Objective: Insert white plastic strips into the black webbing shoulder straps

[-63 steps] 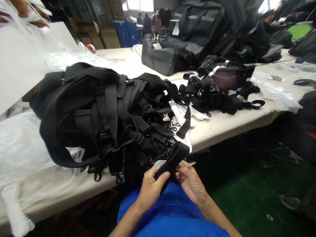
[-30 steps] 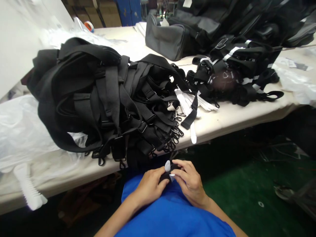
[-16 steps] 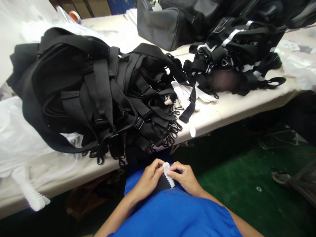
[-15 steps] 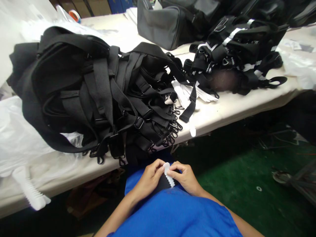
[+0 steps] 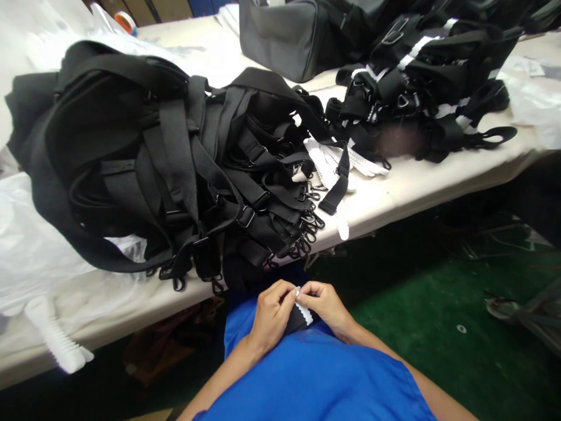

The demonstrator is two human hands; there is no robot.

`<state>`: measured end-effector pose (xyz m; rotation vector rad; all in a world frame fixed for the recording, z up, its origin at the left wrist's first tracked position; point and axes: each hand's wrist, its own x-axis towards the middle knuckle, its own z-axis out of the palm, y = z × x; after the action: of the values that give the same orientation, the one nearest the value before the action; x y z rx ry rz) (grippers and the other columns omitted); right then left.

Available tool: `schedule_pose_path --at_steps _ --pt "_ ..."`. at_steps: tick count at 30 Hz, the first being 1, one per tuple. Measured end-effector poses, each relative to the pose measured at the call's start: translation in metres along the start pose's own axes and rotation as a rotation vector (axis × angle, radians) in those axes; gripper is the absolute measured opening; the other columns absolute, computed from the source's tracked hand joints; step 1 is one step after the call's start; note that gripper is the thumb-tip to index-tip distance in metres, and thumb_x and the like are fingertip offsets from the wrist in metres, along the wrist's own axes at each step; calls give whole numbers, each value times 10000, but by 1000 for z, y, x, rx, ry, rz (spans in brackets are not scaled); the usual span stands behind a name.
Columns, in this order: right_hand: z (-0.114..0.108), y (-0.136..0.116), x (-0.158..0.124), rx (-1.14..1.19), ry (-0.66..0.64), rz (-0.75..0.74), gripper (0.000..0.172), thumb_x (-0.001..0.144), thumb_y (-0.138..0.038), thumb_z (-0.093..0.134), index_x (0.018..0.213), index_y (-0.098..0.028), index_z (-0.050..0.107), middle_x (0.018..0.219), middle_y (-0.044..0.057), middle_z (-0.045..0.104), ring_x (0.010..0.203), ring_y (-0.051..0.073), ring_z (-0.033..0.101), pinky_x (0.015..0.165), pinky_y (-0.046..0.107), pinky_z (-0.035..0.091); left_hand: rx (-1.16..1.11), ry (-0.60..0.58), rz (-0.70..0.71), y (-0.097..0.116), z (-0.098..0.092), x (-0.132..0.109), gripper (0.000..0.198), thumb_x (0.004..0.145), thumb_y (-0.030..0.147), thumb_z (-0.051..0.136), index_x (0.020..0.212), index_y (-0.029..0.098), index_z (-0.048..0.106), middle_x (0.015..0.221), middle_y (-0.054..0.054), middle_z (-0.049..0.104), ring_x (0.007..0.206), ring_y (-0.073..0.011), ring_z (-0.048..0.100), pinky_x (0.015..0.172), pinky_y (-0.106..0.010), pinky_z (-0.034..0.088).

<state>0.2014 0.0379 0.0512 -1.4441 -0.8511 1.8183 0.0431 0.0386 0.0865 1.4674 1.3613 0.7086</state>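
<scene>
In my lap, close to the table's front edge, a white strip with wavy, toothed edges (image 5: 305, 314) lies across a bundle of black webbing strap (image 5: 294, 322). My left hand (image 5: 272, 311) pinches the strip's upper end between thumb and fingers. From the other side my right hand (image 5: 326, 307) pinches that same end, its fingertips nearly meeting the left ones. The strip's far end and most of the bundle are hidden by my hands and the blue clothing (image 5: 302, 374).
A large heap of black straps (image 5: 175, 146) with metal hooks covers the table (image 5: 372, 204) ahead. White toothed strips (image 5: 324, 164) lie beside it. Rolled black straps (image 5: 407, 99) sit right, a black bag (image 5: 280, 38) behind. More white strips (image 5: 59, 339) overhang the left edge.
My fingertips have closed in over the strip's upper end, covering it; half a second ago that rounded end stood visible between them. My right hand has moved slightly up and left.
</scene>
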Motion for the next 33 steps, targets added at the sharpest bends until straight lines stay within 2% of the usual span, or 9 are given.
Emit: schedule_pose_path --at_steps 7,10,15,18,21,24,28,31,33 --pt "-1 1 0 172 -38 37 370 618 -408 854 805 -158 656 611 -41 603 571 96 494 580 224 350 159 -24 155 -5 -1 -2 228 969 245 456 851 180 640 767 -23 595 715 -133 577 691 -244 426" --pt "-1 0 -2 98 -23 7 321 640 -403 823 749 -134 685 639 -15 609 605 107 497 605 239 367 204 23 275 -11 2 -3 193 963 198 462 865 171 626 745 -22 595 681 -127 574 657 -240 435" --pt "5 -5 -5 -46 45 -102 226 691 -331 741 645 -155 607 605 -30 551 592 111 457 573 239 360 433 96 546 -21 5 -6 154 931 94 458 905 150 599 717 -30 590 615 -131 540 588 -247 436" --pt "9 -3 -4 -132 75 -121 150 715 -256 672 639 -171 573 589 -42 520 573 107 440 549 230 351 509 84 615 -28 4 -9 183 909 43 447 926 137 603 686 -31 576 602 -143 530 565 -256 434" --pt "9 3 -4 -184 46 -143 129 745 -267 655 676 -177 595 613 -38 542 593 114 471 569 230 377 514 73 651 -37 3 -12 221 897 25 456 1041 111 601 697 -43 595 622 -149 548 569 -254 455" --pt "7 8 -3 -203 20 -156 152 762 -311 672 713 -176 626 657 -25 590 634 125 519 617 238 413 422 55 620 -40 2 -14 219 900 42 493 1073 129 594 783 -66 647 699 -150 601 636 -252 499" --pt "7 9 -2 -286 56 -206 89 762 -235 635 699 -173 626 638 -25 591 630 124 526 614 234 411 275 55 516 -36 -1 -16 141 912 94 521 982 160 624 809 -59 674 727 -146 632 684 -254 512" --pt "10 5 -3 -374 78 -248 121 778 -226 631 670 -175 611 628 -24 588 624 122 524 592 229 398 140 59 302 -34 -4 -15 140 935 156 515 895 178 647 796 -34 693 717 -130 652 684 -230 503" --pt "12 3 -5 -426 90 -287 150 790 -236 645 656 -180 609 639 -19 598 642 126 537 601 230 401 58 60 141 -35 -7 -13 125 938 209 529 953 187 651 751 -7 693 669 -120 652 641 -212 495"
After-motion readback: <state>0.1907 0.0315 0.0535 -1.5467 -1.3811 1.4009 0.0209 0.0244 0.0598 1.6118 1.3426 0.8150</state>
